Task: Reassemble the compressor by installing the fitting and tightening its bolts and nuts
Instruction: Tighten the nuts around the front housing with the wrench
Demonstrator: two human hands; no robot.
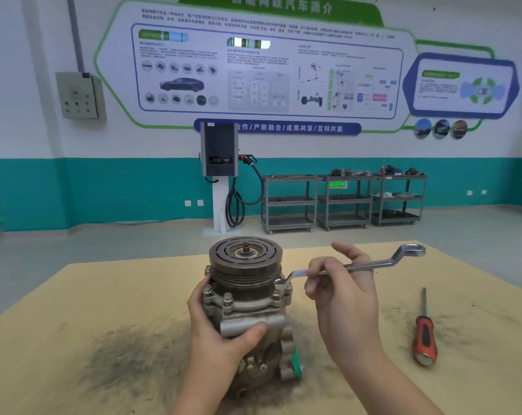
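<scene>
Now the left hand (220, 333) has its grip wrapped around the compressor (247, 298), and the right hand (340, 283) beside it grips a ring wrench (355, 265) set on a bolt (279, 284).

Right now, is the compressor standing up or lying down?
Standing up. The compressor sits on the table with its pulley facing upward, steadied by the left hand.

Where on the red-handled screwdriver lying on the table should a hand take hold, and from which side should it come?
Take the screwdriver by its thick red handle, the end nearest the person, coming from above. It lies flat on the table with its thin shaft pointing away and bare space around it. The right hand sits closer but holds the wrench.
</scene>
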